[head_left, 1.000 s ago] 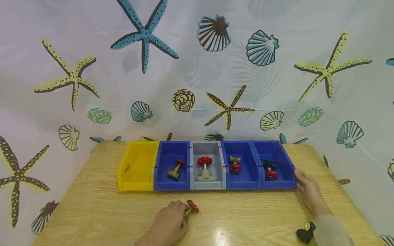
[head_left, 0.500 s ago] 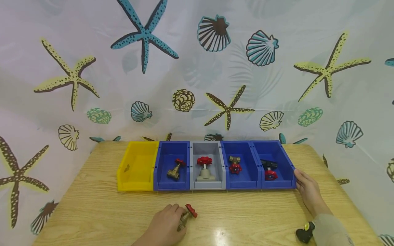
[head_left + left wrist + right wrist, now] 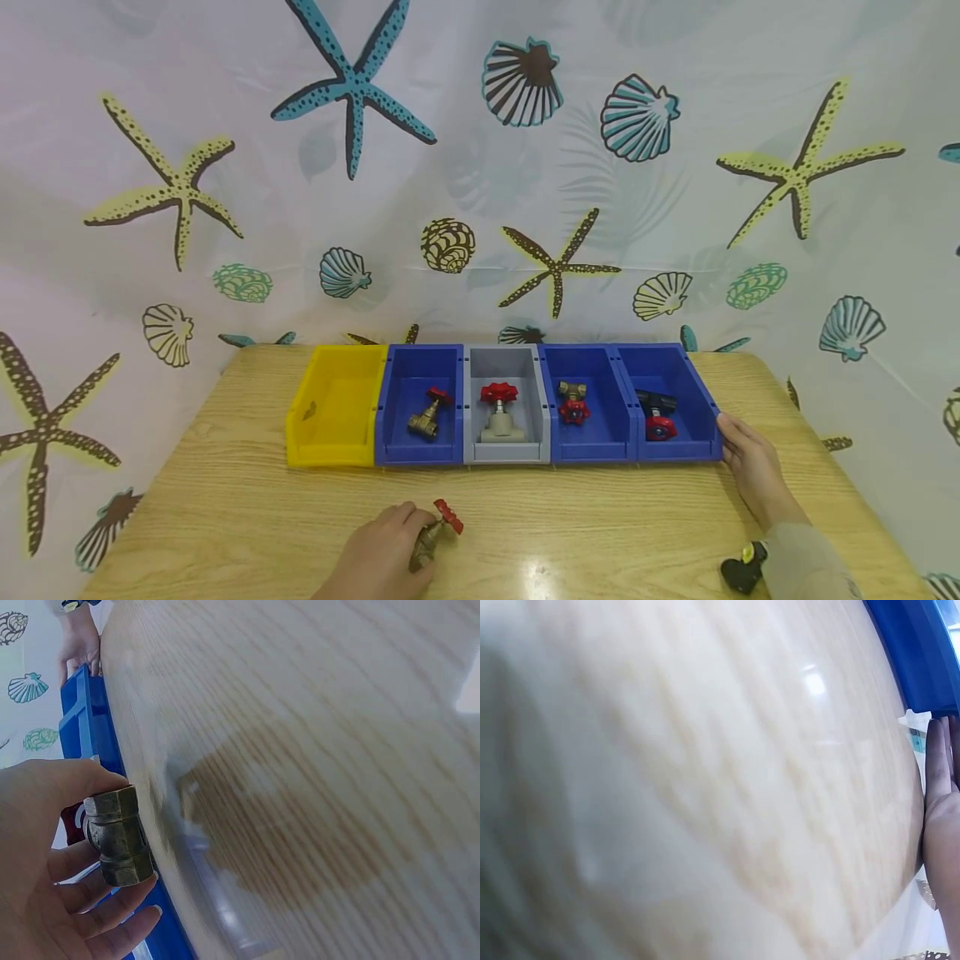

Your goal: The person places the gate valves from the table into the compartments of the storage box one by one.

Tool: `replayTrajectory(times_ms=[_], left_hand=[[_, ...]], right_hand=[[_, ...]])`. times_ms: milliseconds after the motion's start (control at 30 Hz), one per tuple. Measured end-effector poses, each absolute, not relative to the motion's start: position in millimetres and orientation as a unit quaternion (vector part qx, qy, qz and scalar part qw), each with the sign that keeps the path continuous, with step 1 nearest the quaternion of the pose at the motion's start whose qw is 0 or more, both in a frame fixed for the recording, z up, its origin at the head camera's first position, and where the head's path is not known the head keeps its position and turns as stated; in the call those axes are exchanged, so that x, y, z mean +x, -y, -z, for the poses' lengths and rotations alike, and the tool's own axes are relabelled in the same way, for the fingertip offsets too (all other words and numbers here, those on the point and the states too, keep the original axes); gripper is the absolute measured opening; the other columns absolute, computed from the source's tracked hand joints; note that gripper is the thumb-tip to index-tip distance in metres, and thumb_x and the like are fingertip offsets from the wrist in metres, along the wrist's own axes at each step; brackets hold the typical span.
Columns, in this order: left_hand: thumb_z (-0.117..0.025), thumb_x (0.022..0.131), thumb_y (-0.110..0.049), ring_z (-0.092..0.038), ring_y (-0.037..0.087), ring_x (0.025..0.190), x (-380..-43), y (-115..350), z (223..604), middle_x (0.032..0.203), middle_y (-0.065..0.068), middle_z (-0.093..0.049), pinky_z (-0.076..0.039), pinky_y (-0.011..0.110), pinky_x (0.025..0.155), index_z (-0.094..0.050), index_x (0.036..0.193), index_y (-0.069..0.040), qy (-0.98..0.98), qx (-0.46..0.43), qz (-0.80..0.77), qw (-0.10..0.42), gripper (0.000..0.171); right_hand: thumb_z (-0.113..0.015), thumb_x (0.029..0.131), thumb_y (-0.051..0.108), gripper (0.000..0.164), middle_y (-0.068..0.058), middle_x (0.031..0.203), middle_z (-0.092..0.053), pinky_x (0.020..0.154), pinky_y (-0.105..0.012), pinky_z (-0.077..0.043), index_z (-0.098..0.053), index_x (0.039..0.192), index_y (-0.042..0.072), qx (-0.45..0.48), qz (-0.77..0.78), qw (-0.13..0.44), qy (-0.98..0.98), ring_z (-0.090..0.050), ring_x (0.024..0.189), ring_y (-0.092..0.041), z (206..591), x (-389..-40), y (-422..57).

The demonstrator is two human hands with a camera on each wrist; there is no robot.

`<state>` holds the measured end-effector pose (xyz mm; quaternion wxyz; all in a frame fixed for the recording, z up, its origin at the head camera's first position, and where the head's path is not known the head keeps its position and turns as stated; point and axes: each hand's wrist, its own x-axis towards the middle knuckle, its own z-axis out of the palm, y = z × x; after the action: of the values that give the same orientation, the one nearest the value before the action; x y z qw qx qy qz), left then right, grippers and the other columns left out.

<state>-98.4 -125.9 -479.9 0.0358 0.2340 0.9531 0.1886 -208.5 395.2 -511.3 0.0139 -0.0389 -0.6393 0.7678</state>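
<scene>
In the head view my left hand (image 3: pixel 381 552) holds a brass valve with a red handwheel (image 3: pixel 448 517) in front of the bins. The left wrist view shows the valve's brass body (image 3: pixel 118 838) between thumb and fingers, its handwheel mostly hidden behind. At the far right, my right hand (image 3: pixel 753 471) rests against the outer side of the end blue bin (image 3: pixel 678 451); its fingers look fairly straight in the right wrist view.
Joined to that bin in a row are a yellow bin (image 3: pixel 330 455), two more blue bins and a grey bin (image 3: pixel 507 452). Red-handled valves lie in the blue and grey bins. A patterned curtain (image 3: pixel 450 175) rises behind the wooden table (image 3: pixel 225 500).
My left hand has drawn back toward the front left with the brass valve in its grip. The right hand stays against the end bin.
</scene>
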Motion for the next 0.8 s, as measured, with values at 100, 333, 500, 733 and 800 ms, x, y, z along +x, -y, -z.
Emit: replayTrajectory(times_ms=[100,333,500,733,800], left_hand=[[-0.081,0.076,-0.027,-0.056,0.012,0.079,-97,132,479,0.092,-0.004,-0.057,-0.054,0.032,0.064,-0.068,0.106,-0.009,-0.954,0.228,-0.192,0.020,0.038],[-0.082,0.075,-0.026,-0.056,0.013,0.081,-95,142,473,0.094,-0.004,-0.058,-0.054,0.032,0.063,-0.067,0.108,-0.010,-0.964,0.195,-0.177,-0.016,0.040],[-0.083,0.075,-0.027,-0.054,0.010,0.080,-95,146,467,0.095,-0.005,-0.057,-0.053,0.032,0.066,-0.067,0.110,-0.011,-0.969,0.166,-0.183,-0.010,0.041],[-0.085,0.072,-0.027,-0.054,0.009,0.082,-94,151,462,0.096,-0.007,-0.059,-0.054,0.033,0.069,-0.068,0.109,-0.013,-0.973,0.133,-0.188,-0.031,0.043],[-0.086,0.072,-0.027,-0.055,0.009,0.083,-94,153,461,0.097,-0.007,-0.059,-0.054,0.032,0.069,-0.068,0.109,-0.013,-0.974,0.125,-0.186,-0.036,0.043]], right_hand=[[-0.053,0.104,0.023,0.018,0.021,0.106,-0.065,0.082,-0.012,-0.049,-0.067,0.101,0.034,-0.041,-0.765,0.012,0.642,-0.060,0.099,0.007,511,-209,-395],[-0.053,0.104,0.024,0.016,0.020,0.106,-0.066,0.082,-0.012,-0.050,-0.067,0.102,0.032,-0.040,-0.764,0.015,0.644,-0.060,0.100,0.006,512,-209,-395],[-0.053,0.104,0.022,0.018,0.019,0.106,-0.067,0.082,-0.012,-0.050,-0.069,0.101,0.030,-0.038,-0.769,0.018,0.638,-0.061,0.099,0.005,512,-210,-396],[-0.054,0.104,0.022,0.017,0.019,0.105,-0.066,0.081,-0.012,-0.050,-0.068,0.101,0.030,-0.043,-0.768,0.016,0.639,-0.060,0.099,0.006,512,-210,-396],[-0.054,0.104,0.022,0.018,0.019,0.105,-0.066,0.081,-0.012,-0.050,-0.069,0.100,0.031,-0.047,-0.770,0.016,0.636,-0.060,0.098,0.006,512,-210,-396]])
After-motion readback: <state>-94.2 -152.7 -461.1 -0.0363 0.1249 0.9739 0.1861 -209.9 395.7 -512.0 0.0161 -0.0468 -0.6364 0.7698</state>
